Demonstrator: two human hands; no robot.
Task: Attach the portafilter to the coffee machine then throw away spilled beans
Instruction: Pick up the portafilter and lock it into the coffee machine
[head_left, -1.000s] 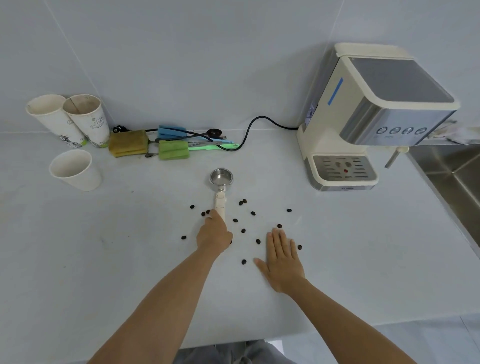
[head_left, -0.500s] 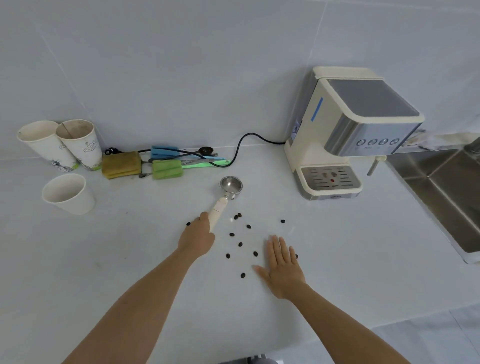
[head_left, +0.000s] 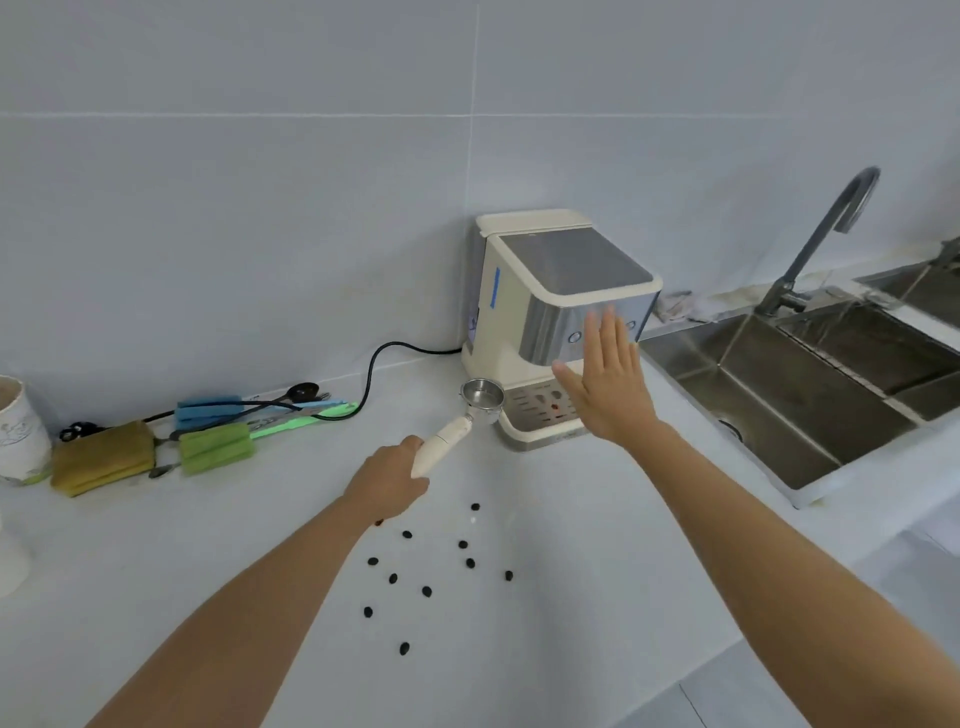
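My left hand (head_left: 387, 480) grips the cream handle of the portafilter (head_left: 467, 410), held off the counter with its steel basket just left of the coffee machine's drip tray. The cream and steel coffee machine (head_left: 550, 291) stands against the back wall. My right hand (head_left: 605, 382) is raised flat and open in front of the machine, covering part of its button panel and tray. Several dark coffee beans (head_left: 426, 591) lie scattered on the white counter (head_left: 156, 571) below my left hand.
Green and yellow sponges (head_left: 215, 447), blue and green brushes and a black power cord (head_left: 371, 374) lie along the back wall at left. A paper cup (head_left: 18, 431) stands at the far left. A steel sink (head_left: 810, 395) with a tap is right of the machine.
My left hand has lifted the portafilter from the counter and carried it right toward the machine. My right hand has left the counter and risen in front of the machine.
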